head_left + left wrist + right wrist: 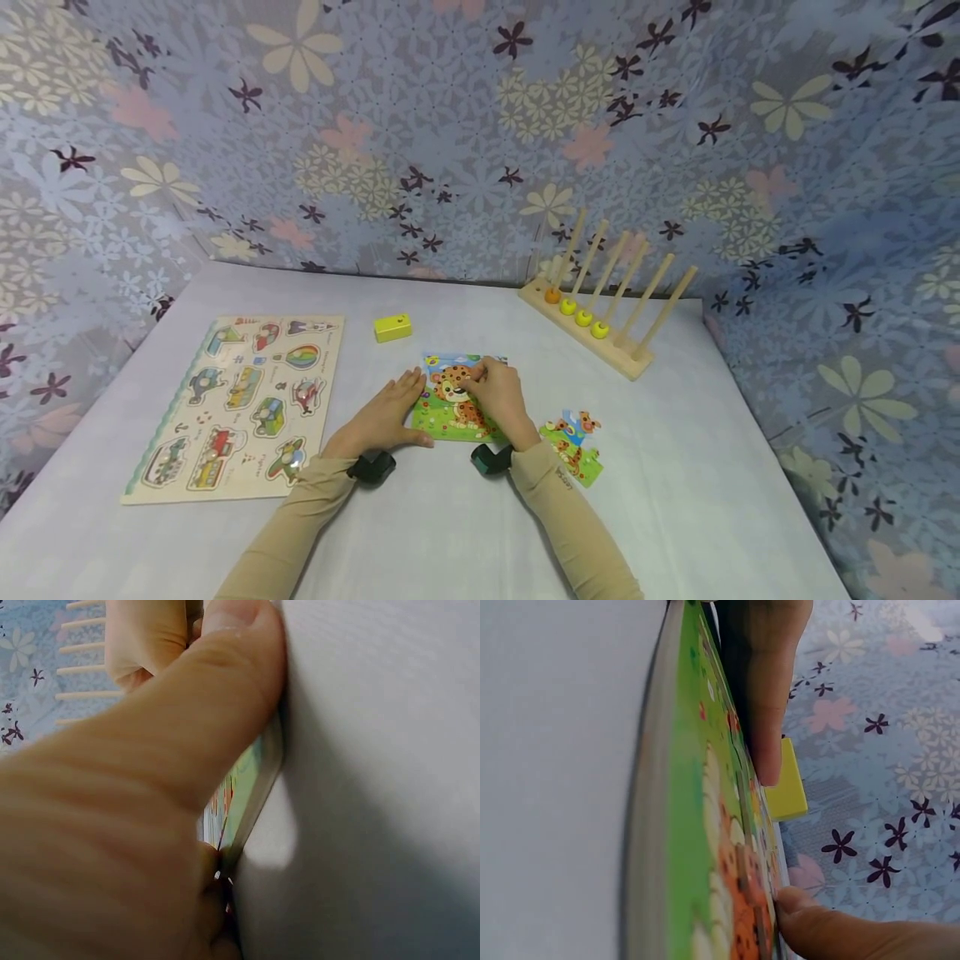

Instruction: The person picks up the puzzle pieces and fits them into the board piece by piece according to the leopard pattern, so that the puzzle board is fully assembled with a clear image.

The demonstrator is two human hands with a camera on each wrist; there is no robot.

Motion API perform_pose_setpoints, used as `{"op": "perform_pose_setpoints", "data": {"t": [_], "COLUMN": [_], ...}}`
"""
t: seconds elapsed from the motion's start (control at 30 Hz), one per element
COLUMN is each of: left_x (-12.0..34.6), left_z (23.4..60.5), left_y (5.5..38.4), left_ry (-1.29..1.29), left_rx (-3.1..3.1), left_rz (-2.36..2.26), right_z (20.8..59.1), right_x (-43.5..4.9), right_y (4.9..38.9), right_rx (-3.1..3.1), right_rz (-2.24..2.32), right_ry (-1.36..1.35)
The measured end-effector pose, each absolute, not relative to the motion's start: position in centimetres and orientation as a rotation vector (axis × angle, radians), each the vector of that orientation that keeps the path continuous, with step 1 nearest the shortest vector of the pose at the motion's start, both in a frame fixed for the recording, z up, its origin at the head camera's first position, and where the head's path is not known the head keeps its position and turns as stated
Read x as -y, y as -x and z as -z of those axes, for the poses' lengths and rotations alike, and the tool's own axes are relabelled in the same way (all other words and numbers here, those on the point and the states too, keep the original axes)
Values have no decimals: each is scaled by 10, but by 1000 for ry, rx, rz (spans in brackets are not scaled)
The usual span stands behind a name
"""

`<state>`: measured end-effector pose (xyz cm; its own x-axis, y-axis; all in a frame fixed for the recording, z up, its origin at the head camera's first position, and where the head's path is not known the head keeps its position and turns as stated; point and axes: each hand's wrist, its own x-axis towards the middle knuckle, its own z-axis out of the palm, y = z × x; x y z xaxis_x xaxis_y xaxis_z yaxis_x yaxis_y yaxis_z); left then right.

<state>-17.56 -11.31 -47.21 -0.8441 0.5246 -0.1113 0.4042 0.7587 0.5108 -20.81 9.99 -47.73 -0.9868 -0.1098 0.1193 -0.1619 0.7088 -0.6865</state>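
Observation:
A jigsaw puzzle (442, 427) with a spotted leopard cub on green grass lies flat in front of me. My left hand (382, 417) rests flat at its left side, fingertips on the left edge and thumb along the near edge. Over the upper right part of the picture, my right hand (498, 396) has its fingers bent and its tips at the cub's face. In the right wrist view its thumb (810, 919) touches the puzzle's surface. Whether a piece is between those fingertips is hidden. Several loose puzzle pieces (573, 442) lie in a cluster beside the right wrist.
A wooden board of vehicle pictures (255, 400) lies at the left. Behind the puzzle sits a yellow block (393, 327). A wooden peg stand (585, 329) with several yellow and orange beads stands at the back right, before a floral cloth backdrop (450, 150).

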Motion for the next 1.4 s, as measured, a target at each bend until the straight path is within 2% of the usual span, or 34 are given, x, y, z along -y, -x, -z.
{"op": "perform_pose_setpoints", "data": {"t": [0.2,0.37,0.53,0.87,1.1,1.4], "left_x": [114,115,114,114,113,113], "left_z": [473,475,476,475,476,476], "left_y": [175,176,177,177,177,177], "left_ry": [-730,-743,-738,-733,-715,-712], "left_rx": [-2711,-2719,-2726,-2720,-2717,-2722], "left_rz": [-717,-712,-701,-699,-679,-681], "right_z": [477,466,459,465,464,466], "right_x": [-113,-144,-189,-278,-305,-312], "right_y": [213,218,216,194,185,184], "right_rx": [2819,2778,2793,2913,2989,3079], "right_rz": [-1421,-1634,-1564,-1349,-1543,-1517], "right_ry": [-278,-161,-34,8,-271,-567]}}
